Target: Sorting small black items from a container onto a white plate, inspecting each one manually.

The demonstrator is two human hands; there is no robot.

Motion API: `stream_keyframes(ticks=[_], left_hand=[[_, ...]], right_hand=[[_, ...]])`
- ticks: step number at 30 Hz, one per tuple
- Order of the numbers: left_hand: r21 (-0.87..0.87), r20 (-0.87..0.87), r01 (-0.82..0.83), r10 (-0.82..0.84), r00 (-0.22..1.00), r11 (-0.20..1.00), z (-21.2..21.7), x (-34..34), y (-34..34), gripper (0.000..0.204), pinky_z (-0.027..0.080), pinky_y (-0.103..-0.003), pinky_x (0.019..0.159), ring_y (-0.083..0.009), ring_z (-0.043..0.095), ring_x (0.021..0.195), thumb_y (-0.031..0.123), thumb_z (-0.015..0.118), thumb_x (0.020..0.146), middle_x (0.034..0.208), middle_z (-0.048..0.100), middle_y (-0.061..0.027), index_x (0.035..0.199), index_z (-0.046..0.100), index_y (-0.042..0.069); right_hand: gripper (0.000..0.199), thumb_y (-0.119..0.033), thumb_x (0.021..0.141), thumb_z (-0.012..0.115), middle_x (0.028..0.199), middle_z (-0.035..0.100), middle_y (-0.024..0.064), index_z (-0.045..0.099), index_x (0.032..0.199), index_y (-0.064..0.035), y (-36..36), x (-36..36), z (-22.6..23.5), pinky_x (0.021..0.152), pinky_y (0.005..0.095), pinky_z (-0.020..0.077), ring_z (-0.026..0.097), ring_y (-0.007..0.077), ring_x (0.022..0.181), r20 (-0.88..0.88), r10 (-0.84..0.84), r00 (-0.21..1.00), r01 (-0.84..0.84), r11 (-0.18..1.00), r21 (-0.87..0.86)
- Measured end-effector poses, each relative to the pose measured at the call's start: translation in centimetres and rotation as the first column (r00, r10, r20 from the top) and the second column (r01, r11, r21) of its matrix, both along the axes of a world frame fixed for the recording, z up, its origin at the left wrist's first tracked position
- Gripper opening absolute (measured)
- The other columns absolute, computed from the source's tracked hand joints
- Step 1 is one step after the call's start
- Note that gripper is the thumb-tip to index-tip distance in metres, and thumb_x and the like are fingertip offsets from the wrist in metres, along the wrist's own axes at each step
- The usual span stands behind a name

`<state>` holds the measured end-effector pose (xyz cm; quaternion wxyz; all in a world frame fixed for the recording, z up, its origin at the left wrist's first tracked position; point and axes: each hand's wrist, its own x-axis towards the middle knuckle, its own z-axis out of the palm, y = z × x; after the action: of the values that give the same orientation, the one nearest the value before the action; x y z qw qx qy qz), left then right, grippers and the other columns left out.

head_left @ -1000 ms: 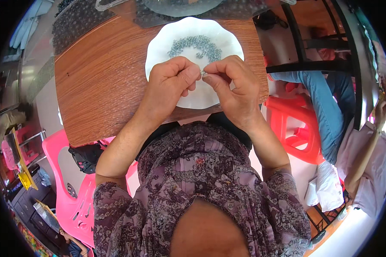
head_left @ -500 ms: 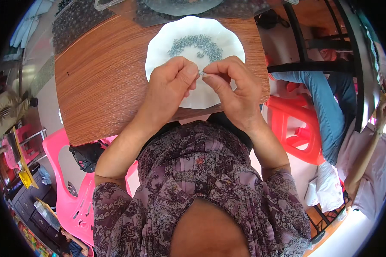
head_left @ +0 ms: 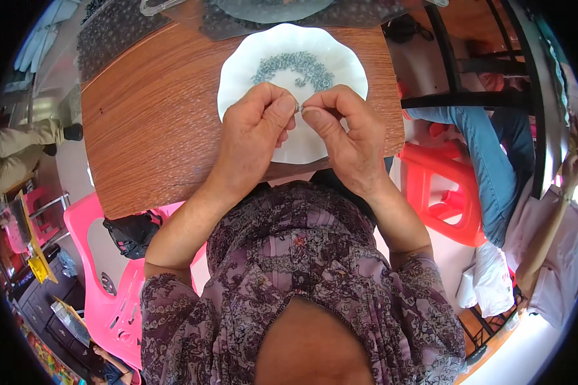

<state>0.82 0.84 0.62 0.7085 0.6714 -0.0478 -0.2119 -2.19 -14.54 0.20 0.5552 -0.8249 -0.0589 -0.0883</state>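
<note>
A white plate with a wavy rim [head_left: 237, 70] lies near the table's front edge. An arc of small silvery-grey metal pieces [head_left: 295, 62] is spread over its far half, with a few lying apart toward the middle. Above the plate's near half, my left hand [head_left: 257, 122] is closed, thumb pressed to the curled forefinger. My right hand [head_left: 348, 131] pinches with thumb and forefinger. Between the two sets of fingertips shows a tiny metal piece [head_left: 298, 109], mostly covered; its exact shape is too small to make out.
The brown wooden table [head_left: 154, 115] extends to my left. Beyond the plate lies a transparent sheet [head_left: 186, 19] with another dish [head_left: 273, 9] on it. A pink chair [head_left: 109, 308] stands at left, a red stool [head_left: 440, 192] at right. Another person's blue-trousered leg [head_left: 488, 167] is beside the stool.
My right hand has shifted slightly left, its thumb and forefinger closer to the left fingertips. My left hand stays nearly in place. At far left, a person's khaki-trousered leg has moved toward the table.
</note>
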Motion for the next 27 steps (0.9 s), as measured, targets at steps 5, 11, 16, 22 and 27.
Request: stream_keyframes(ticks=[5, 11, 16, 22, 27], left_hand=[[0.038, 0.153, -0.061, 0.054, 0.987, 0.997, -0.1, -0.2, -0.3, 0.015, 0.040, -0.019, 0.057, -0.0055, 0.045, 0.063, 0.016, 0.049, 0.092, 0.070, 0.051, 0.0012, 0.088, 0.053, 0.002], [-0.090, 0.118, -0.062, 0.072, 0.990, 0.994, -0.4, -0.2, 0.0, 0.010, 0.043, -0.020, 0.060, -0.0061, 0.048, 0.066, 0.010, 0.050, 0.091, 0.077, 0.053, -0.0007, 0.092, 0.053, 0.001], [-0.254, 0.041, -0.045, 0.057, 0.998, 0.966, -0.6, -0.3, 0.1, 0.012, 0.046, -0.025, 0.067, -0.0131, 0.055, 0.071, 0.004, 0.056, 0.086, 0.084, 0.057, -0.0059, 0.095, 0.055, -0.003], [-0.273, 0.008, -0.040, 0.044, 0.999, 0.961, -0.7, 0.4, 0.5, 0.011, 0.046, -0.021, 0.067, -0.0088, 0.055, 0.073, 0.001, 0.058, 0.083, 0.082, 0.059, -0.0030, 0.094, 0.056, -0.002], [-0.230, 0.038, -0.035, 0.045, 0.998, 0.973, -0.1, 0.5, 0.7, 0.018, 0.045, -0.020, 0.070, -0.0080, 0.054, 0.077, 0.001, 0.059, 0.082, 0.086, 0.058, -0.0028, 0.100, 0.056, -0.002]], right_hand=[[0.014, -0.012, 0.086, 0.059, 0.078, 0.059, 0.0039, 0.058, 0.088, 0.0023, 0.4, 0.0, 0.5, 0.066, 0.0216, 0.0430, 0.053, 0.0088, 0.073, -0.139, 0.006, 0.990, 0.023, 0.979, 0.200], [0.020, -0.018, 0.085, 0.060, 0.075, 0.060, 0.0039, 0.060, 0.088, 0.0022, 0.3, 0.2, 1.2, 0.061, 0.0201, 0.0401, 0.052, 0.0074, 0.069, -0.344, 0.086, 0.935, 0.078, 0.896, 0.437], [0.019, -0.016, 0.083, 0.061, 0.076, 0.061, 0.0058, 0.060, 0.088, 0.0032, 0.2, 0.2, 0.9, 0.059, 0.0209, 0.0399, 0.053, 0.0085, 0.067, -0.365, 0.129, 0.922, 0.097, 0.835, 0.541], [0.017, -0.011, 0.082, 0.060, 0.077, 0.061, 0.0073, 0.059, 0.088, 0.0041, 0.3, 0.7, 0.6, 0.060, 0.0220, 0.0407, 0.054, 0.0096, 0.068, -0.398, 0.127, 0.909, 0.132, 0.816, 0.562], [0.016, -0.010, 0.081, 0.060, 0.078, 0.061, 0.0076, 0.059, 0.088, 0.0044, 0.4, 0.8, 0.7, 0.060, 0.0221, 0.0407, 0.054, 0.0098, 0.068, -0.405, 0.112, 0.908, 0.152, 0.811, 0.565]])
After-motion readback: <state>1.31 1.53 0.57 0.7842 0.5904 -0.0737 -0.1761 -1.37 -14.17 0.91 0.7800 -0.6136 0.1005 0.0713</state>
